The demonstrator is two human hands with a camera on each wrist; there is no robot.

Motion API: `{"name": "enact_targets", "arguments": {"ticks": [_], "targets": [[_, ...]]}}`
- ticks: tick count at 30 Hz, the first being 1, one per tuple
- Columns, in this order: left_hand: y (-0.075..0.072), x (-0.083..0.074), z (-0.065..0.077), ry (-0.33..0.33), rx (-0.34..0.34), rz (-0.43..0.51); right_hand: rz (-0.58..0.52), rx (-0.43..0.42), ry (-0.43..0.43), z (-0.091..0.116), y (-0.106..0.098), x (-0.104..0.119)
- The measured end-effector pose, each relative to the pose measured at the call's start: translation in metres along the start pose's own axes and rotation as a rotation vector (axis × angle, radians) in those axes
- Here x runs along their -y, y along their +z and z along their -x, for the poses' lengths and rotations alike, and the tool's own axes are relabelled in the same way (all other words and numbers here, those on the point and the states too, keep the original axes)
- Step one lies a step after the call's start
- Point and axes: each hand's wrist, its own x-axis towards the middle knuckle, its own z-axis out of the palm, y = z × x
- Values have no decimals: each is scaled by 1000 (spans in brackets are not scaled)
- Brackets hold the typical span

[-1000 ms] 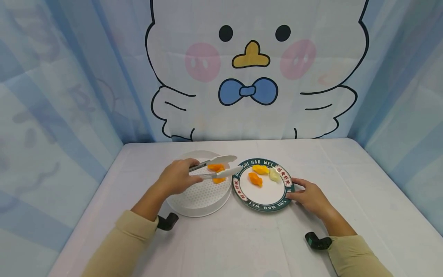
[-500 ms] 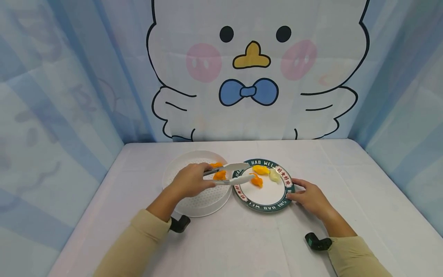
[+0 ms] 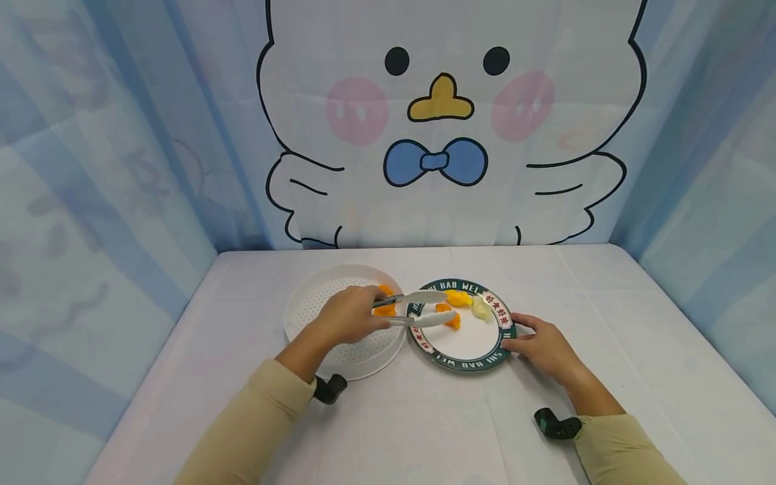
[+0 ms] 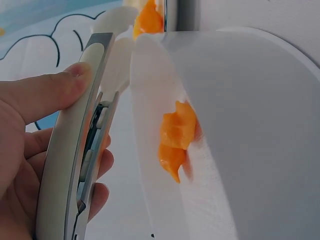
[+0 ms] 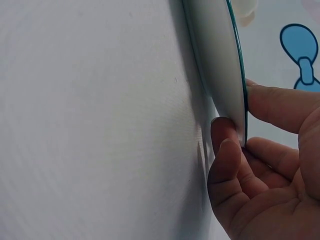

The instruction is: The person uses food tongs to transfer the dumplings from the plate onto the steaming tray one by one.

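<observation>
Head view: gripping spread tongs [image 3: 427,318] in left hand [image 3: 350,314], close to orange piece [image 3: 455,322] on plate [image 3: 463,366]; holding plate edge with right hand [image 3: 548,347]. Left wrist view: clasping tongs by handle, just beside white tray [image 4: 265,110] bearing orange pieces [image 4: 178,130]. Right wrist view: pinching plate rim from both faces.

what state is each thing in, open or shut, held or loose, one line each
tongs: open, tips apart, held in left hand
plate: right side up, rim held by right hand
perforated white tray: uncovered, partly filled
orange pieces in the tray: loose
orange piece on the plate: partly hidden by the tongs
yellow piece: on the plate
pale piece: on the plate
</observation>
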Motion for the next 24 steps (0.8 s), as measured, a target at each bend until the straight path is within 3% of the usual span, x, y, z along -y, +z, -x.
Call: {"name": "enact_targets", "arguments": {"ticks": [14,24], "targets": [[4,-9,-10,17,23,-48,0,-1,15,0,0,1],[1,-11,-4,49,30,-66,1,1,7,-1,1,-1]]}}
